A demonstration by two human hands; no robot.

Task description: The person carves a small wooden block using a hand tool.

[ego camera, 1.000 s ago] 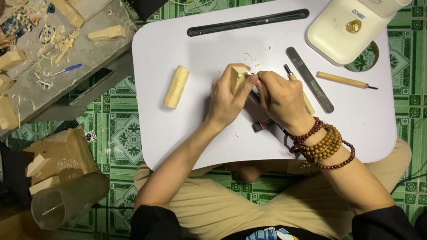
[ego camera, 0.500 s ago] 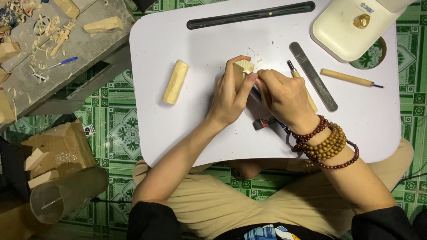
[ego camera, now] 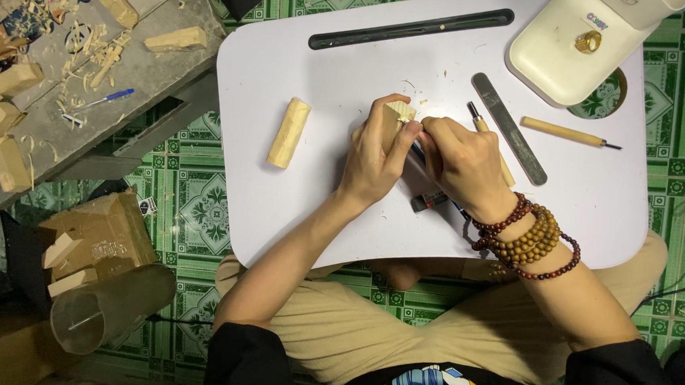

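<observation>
My left hand (ego camera: 377, 154) grips a small pale wood block (ego camera: 400, 112) over the middle of the white lap table (ego camera: 297, 210). My right hand (ego camera: 464, 164), wearing bead bracelets (ego camera: 531, 238) at the wrist, holds a thin carving tool whose dark shaft (ego camera: 415, 152) runs between the two hands and meets the block. The tool's tip is hidden by my fingers. A rough carved wood piece (ego camera: 289, 132) lies to the left of my hands.
On the table lie a flat metal file (ego camera: 509, 127), two wooden-handled carving tools (ego camera: 568, 132) (ego camera: 488, 136), a small dark object (ego camera: 429, 202) and a cream lamp base (ego camera: 582, 39). A grey board (ego camera: 145, 70) with wood blocks and shavings sits at upper left; a clear tube (ego camera: 109, 307) lies on the floor.
Both hands stay together on the block with only small shifts. The view has drifted slightly.
</observation>
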